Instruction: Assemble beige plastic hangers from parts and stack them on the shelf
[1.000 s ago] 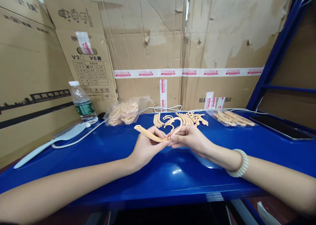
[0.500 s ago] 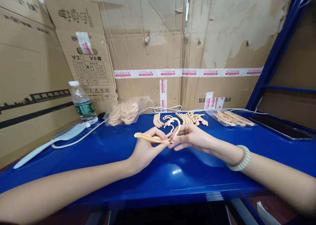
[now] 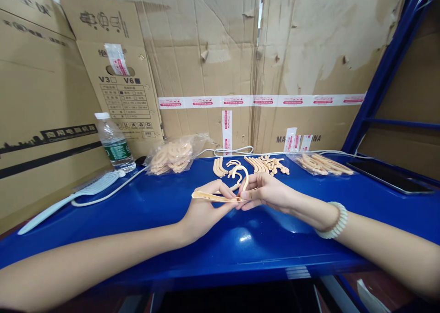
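My left hand point(image 3: 206, 210) pinches a long, flat tan piece point(image 3: 213, 197) that points out to the left. A curved, hook-shaped tan piece point(image 3: 246, 178) is held in my right hand point(image 3: 266, 193), its arc rising above the fingers. The two pieces meet between my fingertips, over the middle of the blue table point(image 3: 240, 253). Fingers partly hide the place where they meet. Behind my hands lie several curved tan strips point(image 3: 219, 167), more long strips point(image 3: 256, 164) and a pile of small knobbly pieces point(image 3: 275, 165).
A bag of tan pieces point(image 3: 173, 156) lies at the back left, beside a water bottle point(image 3: 117, 145) and a pale hairbrush point(image 3: 75, 196). Another bag point(image 3: 319, 163) and a dark tablet point(image 3: 388, 177) are at the right. Cardboard point(image 3: 206, 65) walls the back; a white cable point(image 3: 233, 151) runs along it.
The flat piece in my left hand has rotated, so its hollow side with small marks faces me more, and its far end has dropped slightly right. Both hands keep their hold.
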`<state>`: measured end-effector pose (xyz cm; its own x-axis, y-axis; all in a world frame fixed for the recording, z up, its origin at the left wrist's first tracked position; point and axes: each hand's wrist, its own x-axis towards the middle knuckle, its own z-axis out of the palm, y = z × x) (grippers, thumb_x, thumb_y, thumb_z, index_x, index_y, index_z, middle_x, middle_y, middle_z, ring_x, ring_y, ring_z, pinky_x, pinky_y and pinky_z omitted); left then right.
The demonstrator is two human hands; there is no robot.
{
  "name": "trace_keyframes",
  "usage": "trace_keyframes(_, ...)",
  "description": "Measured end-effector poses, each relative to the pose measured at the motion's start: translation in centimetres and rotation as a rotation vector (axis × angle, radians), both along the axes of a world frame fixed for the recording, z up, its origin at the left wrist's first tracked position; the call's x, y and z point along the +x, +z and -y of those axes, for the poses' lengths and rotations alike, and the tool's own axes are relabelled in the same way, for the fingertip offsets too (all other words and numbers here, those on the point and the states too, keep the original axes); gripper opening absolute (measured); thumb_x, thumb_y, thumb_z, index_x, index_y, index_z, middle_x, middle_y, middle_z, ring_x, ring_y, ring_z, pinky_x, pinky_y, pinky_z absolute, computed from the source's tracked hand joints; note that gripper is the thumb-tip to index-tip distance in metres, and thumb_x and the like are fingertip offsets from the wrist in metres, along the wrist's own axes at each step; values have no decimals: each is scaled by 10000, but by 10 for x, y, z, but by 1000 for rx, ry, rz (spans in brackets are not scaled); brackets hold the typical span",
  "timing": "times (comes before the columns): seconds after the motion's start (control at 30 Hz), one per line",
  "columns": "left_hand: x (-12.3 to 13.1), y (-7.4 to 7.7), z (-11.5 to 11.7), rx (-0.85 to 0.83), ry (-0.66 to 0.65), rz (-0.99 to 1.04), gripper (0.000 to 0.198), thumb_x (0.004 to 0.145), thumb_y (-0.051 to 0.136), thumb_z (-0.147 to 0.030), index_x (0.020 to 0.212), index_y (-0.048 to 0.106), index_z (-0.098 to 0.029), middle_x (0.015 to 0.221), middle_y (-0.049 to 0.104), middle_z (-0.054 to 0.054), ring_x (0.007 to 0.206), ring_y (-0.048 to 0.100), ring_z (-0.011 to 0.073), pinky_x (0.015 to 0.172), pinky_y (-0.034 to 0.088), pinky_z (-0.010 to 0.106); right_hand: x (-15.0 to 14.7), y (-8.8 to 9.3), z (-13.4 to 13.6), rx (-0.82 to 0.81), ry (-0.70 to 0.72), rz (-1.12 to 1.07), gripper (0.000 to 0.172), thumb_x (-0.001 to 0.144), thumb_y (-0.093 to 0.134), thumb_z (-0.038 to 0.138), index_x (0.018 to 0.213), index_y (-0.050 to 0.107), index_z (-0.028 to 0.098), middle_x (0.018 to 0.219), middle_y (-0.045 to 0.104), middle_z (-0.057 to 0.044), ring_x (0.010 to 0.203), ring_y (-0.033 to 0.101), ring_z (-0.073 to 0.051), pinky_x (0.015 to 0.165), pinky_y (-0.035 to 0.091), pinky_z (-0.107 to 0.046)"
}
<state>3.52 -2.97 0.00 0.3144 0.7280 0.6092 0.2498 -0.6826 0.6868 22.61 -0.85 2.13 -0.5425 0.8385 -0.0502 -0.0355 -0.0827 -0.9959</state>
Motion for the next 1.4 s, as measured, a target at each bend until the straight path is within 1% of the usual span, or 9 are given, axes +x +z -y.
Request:
trace_keyframes(0.17,3,3,2,-70,2,52,188,739,724,-242,648,575,-173,689,646,8,669,622,153,673,513,280,-6,-7,2,85,-122,-50,314,532,871,246,672,620,121,638,690,-25,598,691,-150,589,586,-237)
trace_keyframes(0.4,-1,0,-4,-114,9,74,176,760,718,-278,718,583,-173,721,620,-5,702,630,156,685,512,280,-2,-5,1,68,-121,-51,300,601,854,317,688,644,121,795,710,-54,766,694,-156,698,592,-251)
trace_keyframes(0.53,-2,-1,-4,-82,-6,40,142,768,706,-247,719,594,-174,732,628,2,719,631,160,699,508,280,-3,-4,2,27,-99,-35,319,580,865,332,698,661,117,788,698,-43,749,681,-144,671,595,-238)
trace_keyframes(0.8,-1,-3,-2,-15,30,6,144,756,715,-239,688,603,-180,715,645,13,694,627,167,672,503,283,-4,-8,1,-21,-93,-45,343,560,878,344,683,657,112,723,692,-43,686,681,-130,675,597,-235)
trace_keyframes(1.0,-1,-4,-1,21,61,-25,122,735,720,-216,681,617,-176,698,648,11,667,618,154,648,490,265,-11,-15,3,83,-127,-62,407,529,874,400,643,598,125,674,672,-25,631,668,-127,643,602,-264)
trace_keyframes(1.13,1,-4,-1,-163,20,61,187,704,748,-265,690,589,-169,690,633,2,668,637,160,624,509,258,-17,-18,6,133,-164,-100,448,513,871,415,625,536,140,671,671,-17,566,661,-130,562,591,-264)
trace_keyframes(1.23,1,-4,-5,-292,2,119,241,676,773,-286,697,567,-164,677,629,-6,664,645,163,609,506,253,-18,-17,7,113,-154,-90,440,536,860,417,640,533,142,644,672,-23,538,654,-129,556,579,-261)
trace_keyframes(1.33,1,-4,-10,-377,-16,182,251,658,786,-281,703,571,-159,684,647,-4,694,651,166,659,505,266,-18,-16,8,108,-169,-92,403,562,851,399,648,552,141,686,671,-24,603,648,-119,594,570,-248)
trace_keyframes(1.4,2,-3,-13,-434,-32,235,271,631,802,-274,711,571,-157,696,649,-9,716,646,162,692,498,270,-18,-15,9,143,-192,-92,383,570,846,393,642,568,140,753,668,-27,655,629,-111,579,547,-214)
